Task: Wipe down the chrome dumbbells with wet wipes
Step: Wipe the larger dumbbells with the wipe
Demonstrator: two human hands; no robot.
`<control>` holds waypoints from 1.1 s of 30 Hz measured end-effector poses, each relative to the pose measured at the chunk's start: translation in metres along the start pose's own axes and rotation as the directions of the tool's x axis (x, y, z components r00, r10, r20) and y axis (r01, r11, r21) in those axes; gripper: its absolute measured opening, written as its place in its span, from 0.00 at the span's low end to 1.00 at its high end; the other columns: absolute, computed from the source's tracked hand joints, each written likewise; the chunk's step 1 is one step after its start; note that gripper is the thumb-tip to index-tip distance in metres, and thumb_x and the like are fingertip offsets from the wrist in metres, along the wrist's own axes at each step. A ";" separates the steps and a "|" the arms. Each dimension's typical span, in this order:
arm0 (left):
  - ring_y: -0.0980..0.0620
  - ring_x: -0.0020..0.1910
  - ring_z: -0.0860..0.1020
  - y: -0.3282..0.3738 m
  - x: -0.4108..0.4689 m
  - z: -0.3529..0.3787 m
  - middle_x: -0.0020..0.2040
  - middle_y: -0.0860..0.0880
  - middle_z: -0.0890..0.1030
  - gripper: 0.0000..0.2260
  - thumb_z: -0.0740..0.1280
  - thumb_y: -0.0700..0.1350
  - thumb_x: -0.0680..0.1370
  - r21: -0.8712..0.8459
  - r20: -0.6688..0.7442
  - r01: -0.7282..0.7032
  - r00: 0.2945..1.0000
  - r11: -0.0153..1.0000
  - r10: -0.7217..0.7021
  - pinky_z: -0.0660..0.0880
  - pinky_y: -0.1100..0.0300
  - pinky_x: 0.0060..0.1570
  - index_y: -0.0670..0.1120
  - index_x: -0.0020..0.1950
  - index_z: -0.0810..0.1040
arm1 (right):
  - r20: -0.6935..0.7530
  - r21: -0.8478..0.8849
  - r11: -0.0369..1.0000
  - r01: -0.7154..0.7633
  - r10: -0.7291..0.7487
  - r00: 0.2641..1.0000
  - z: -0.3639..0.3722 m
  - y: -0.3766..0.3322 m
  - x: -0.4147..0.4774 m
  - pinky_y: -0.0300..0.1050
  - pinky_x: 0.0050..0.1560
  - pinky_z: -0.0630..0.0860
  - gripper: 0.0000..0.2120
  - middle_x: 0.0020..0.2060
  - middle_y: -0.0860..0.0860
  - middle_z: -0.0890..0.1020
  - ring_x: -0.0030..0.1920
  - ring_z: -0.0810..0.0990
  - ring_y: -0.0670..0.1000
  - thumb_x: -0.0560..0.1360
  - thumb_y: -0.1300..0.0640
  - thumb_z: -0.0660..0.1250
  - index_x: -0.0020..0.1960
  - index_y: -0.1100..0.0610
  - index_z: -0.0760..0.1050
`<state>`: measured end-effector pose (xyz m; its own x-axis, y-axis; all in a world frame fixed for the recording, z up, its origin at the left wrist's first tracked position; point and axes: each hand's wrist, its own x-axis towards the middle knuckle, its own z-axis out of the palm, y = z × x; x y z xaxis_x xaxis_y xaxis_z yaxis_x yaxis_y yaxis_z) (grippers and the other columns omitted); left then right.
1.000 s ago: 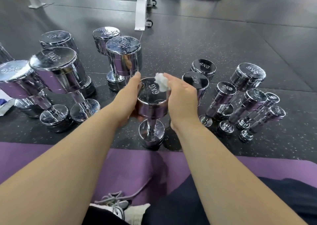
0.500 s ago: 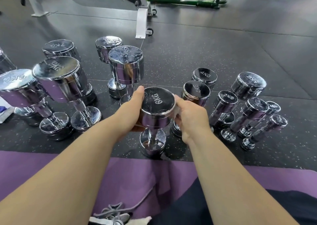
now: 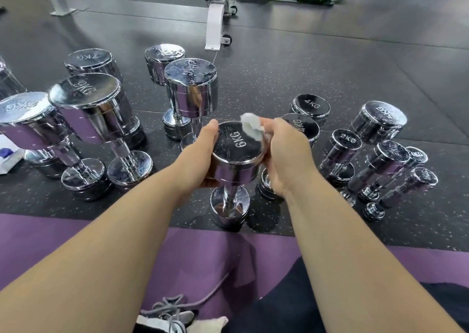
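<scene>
A dumbbell (image 3: 237,155) marked 6KG stands upright on the dark floor (image 3: 304,66) just beyond the purple mat (image 3: 203,251), with other dumbbells (image 3: 86,104) standing to either side. The left hand (image 3: 198,157) curls round the left side of its top head. The right hand (image 3: 284,155) pinches a crumpled white wipe (image 3: 250,127) against the far right edge of the top face.

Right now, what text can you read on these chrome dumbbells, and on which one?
"6KG": top of the centre chrome dumbbell that the left hand grips; the right hand holds a white wet wipe at its rim.
"4KG": dark-topped chrome dumbbell behind it.
"9KG": large chrome dumbbell, left.
"7KG": rear-left chrome dumbbell.
"5KG", upside down: tilted chrome dumbbell, right.
"2KG": small chrome dumbbell, right.
Others: blurred.
</scene>
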<state>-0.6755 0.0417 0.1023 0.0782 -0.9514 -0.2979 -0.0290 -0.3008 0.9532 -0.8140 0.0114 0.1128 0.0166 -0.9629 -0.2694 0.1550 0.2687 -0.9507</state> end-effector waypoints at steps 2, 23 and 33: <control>0.46 0.45 0.85 -0.001 0.001 0.002 0.43 0.51 0.86 0.27 0.52 0.66 0.80 -0.009 0.018 0.009 1.000 1.000 -0.009 0.79 0.52 0.49 0.57 0.38 0.85 | -0.040 -0.053 0.998 -0.036 0.034 0.999 0.000 0.008 -0.001 0.50 0.45 0.70 0.13 0.36 0.50 0.78 0.44 0.73 0.54 0.73 0.54 0.61 0.33 0.55 0.79; 0.39 0.59 0.80 -0.008 0.031 -0.005 0.55 0.41 0.84 0.36 0.49 0.71 0.77 -0.263 -0.052 0.020 0.998 0.965 -0.034 0.72 0.44 0.65 0.45 0.62 0.80 | 0.302 -0.790 0.567 0.233 0.030 0.953 0.036 -0.058 0.018 0.47 0.45 0.70 0.21 0.44 0.56 0.78 0.49 0.75 0.57 0.83 0.47 0.51 0.51 0.59 0.77; 0.49 0.51 0.80 -0.004 0.035 -0.004 0.51 0.49 0.85 0.19 0.56 0.55 0.83 -0.371 -0.162 -0.094 0.986 0.924 0.035 0.74 0.49 0.57 0.47 0.52 0.83 | 0.250 -0.832 0.554 0.036 0.315 0.915 0.033 -0.055 0.032 0.30 0.23 0.62 0.15 0.22 0.53 0.68 0.22 0.68 0.52 0.77 0.68 0.51 0.33 0.58 0.63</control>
<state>-0.6682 0.0101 0.0882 0.2372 -0.9382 -0.2522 0.3354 -0.1645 0.9276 -0.7895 -0.0354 0.1614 0.3111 -0.8033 -0.5079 -0.7351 0.1353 -0.6643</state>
